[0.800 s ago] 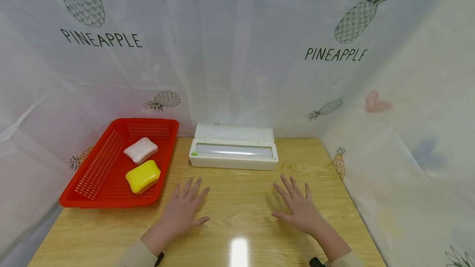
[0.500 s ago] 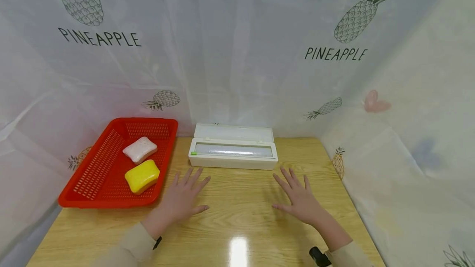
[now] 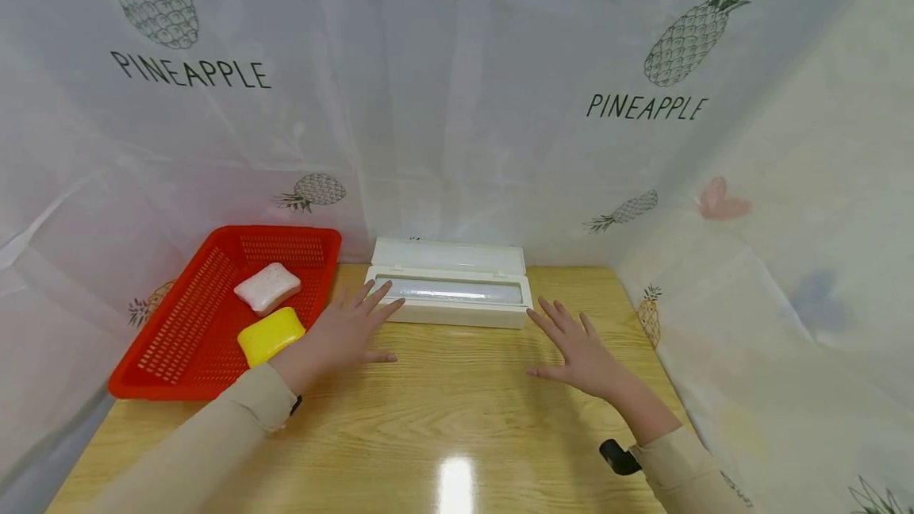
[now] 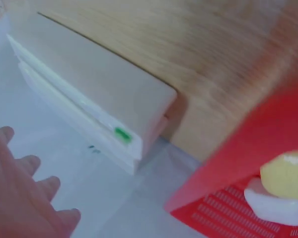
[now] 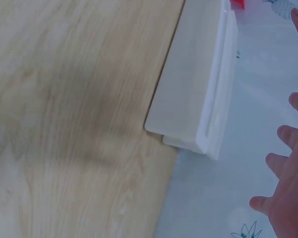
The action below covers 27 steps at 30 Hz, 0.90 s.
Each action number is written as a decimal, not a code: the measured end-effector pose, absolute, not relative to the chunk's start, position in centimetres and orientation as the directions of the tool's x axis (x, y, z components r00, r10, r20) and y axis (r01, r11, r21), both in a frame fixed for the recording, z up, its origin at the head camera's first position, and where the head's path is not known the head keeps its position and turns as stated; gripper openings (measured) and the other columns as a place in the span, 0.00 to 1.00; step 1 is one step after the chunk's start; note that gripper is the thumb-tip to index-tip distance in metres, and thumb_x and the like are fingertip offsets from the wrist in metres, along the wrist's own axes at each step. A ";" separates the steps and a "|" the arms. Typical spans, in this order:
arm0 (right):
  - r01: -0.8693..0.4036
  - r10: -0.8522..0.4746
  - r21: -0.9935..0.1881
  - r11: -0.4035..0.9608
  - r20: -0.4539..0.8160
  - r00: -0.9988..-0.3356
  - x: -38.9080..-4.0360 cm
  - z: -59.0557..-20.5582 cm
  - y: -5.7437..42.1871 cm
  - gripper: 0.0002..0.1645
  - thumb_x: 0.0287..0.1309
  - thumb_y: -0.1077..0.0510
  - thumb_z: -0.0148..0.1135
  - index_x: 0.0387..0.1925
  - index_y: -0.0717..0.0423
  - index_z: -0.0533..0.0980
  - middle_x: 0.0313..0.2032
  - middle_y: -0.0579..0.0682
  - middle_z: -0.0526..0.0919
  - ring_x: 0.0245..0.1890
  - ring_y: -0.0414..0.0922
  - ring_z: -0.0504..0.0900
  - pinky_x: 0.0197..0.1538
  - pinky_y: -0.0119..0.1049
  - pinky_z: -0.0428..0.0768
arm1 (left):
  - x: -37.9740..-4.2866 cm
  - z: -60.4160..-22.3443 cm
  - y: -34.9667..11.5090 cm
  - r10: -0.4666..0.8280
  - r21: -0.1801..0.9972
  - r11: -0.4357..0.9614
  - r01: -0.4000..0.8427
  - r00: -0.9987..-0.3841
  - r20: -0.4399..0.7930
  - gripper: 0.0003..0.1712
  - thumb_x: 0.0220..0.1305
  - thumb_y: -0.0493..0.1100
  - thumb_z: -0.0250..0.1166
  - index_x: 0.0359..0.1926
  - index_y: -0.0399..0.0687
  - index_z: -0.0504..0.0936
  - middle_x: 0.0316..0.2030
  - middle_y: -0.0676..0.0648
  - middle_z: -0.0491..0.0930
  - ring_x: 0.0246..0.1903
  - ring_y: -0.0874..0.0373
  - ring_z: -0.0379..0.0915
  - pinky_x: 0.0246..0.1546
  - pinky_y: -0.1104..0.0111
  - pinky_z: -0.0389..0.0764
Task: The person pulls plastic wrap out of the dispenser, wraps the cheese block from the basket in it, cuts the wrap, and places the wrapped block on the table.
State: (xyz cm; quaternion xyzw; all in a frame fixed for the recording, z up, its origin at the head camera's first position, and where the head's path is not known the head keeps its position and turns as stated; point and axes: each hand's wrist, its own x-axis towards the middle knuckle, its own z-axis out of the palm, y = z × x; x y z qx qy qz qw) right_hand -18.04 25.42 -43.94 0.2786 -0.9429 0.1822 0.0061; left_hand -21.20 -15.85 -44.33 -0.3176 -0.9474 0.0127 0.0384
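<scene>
Fingers spread, my left hand (image 3: 341,333) is over the table near the left end of a long white cling film dispenser box (image 3: 457,314). My right hand (image 3: 581,355) hovers with straight, parted fingers by the box's right end. Neither hand holds anything. The box's lid (image 3: 448,255) stands raised at the back, and a shiny roll (image 3: 457,290) shows inside. A green slider (image 4: 122,135) sits at the box's left end in the left wrist view. Whether any fingertip touches the box cannot be told.
A red plastic basket (image 3: 160,331) stands at the left, holding a white sponge-like block (image 3: 267,289) and a yellow one (image 3: 267,335). The wooden table (image 3: 457,403) ends at a pineapple-print curtain (image 3: 457,101) behind the box.
Both hands have moved forward over the table toward the box, the left one farther, its fingers now overlapping the box's left end. The box and basket stay in place.
</scene>
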 end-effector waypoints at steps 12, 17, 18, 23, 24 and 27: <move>-0.541 -0.571 -0.382 0.750 0.040 -0.820 -22.8 -42.3 25.2 0.54 0.53 0.37 0.70 0.73 0.57 0.59 0.71 0.62 0.56 0.68 0.64 0.58 0.63 0.67 0.58 | -26.9 -44.1 -16.2 0.626 0.006 0.780 0.626 -0.779 0.037 0.44 0.55 0.52 0.73 0.70 0.51 0.65 0.66 0.41 0.66 0.64 0.41 0.60 0.62 0.41 0.61; -0.500 -0.562 -0.416 0.759 -0.031 -0.827 -24.3 -42.2 24.6 0.53 0.53 0.38 0.70 0.73 0.55 0.59 0.71 0.60 0.57 0.69 0.63 0.57 0.64 0.63 0.62 | -29.3 -44.4 -15.9 0.614 0.042 0.788 0.614 -0.789 0.018 0.34 0.57 0.46 0.73 0.64 0.48 0.73 0.58 0.42 0.75 0.57 0.44 0.69 0.60 0.51 0.69; -0.493 -0.560 -0.425 0.760 -0.041 -0.827 -24.6 -42.2 24.5 0.52 0.53 0.38 0.70 0.72 0.55 0.60 0.71 0.60 0.58 0.69 0.62 0.57 0.64 0.63 0.62 | -29.6 -44.4 -15.7 0.614 0.047 0.788 0.614 -0.789 0.014 0.33 0.57 0.45 0.73 0.63 0.47 0.74 0.57 0.42 0.76 0.55 0.44 0.71 0.58 0.52 0.71; -0.499 -0.565 -0.403 0.767 -0.054 -0.824 -25.9 -42.8 24.0 0.49 0.52 0.46 0.73 0.71 0.56 0.63 0.70 0.60 0.61 0.68 0.63 0.58 0.64 0.61 0.63 | -31.1 -44.7 -15.0 0.610 0.068 0.791 0.608 -0.793 -0.004 0.26 0.57 0.41 0.72 0.58 0.47 0.79 0.53 0.42 0.79 0.50 0.45 0.75 0.53 0.55 0.76; -0.494 -0.561 -0.405 0.769 -0.058 -0.826 -26.2 -42.9 23.9 0.47 0.52 0.49 0.74 0.70 0.57 0.63 0.69 0.60 0.61 0.68 0.62 0.59 0.64 0.61 0.63 | -31.3 -44.8 -14.9 0.609 0.068 0.792 0.607 -0.793 -0.003 0.26 0.57 0.40 0.72 0.58 0.47 0.79 0.52 0.42 0.79 0.50 0.45 0.75 0.53 0.55 0.77; -0.495 -0.559 -0.391 0.776 -0.065 -0.826 -27.2 -43.4 23.7 0.44 0.52 0.53 0.74 0.69 0.56 0.65 0.68 0.60 0.64 0.68 0.61 0.60 0.64 0.59 0.64 | -31.8 -45.2 -14.6 0.614 0.070 0.787 0.612 -0.790 0.005 0.24 0.56 0.38 0.72 0.55 0.46 0.80 0.50 0.42 0.80 0.48 0.45 0.76 0.51 0.55 0.78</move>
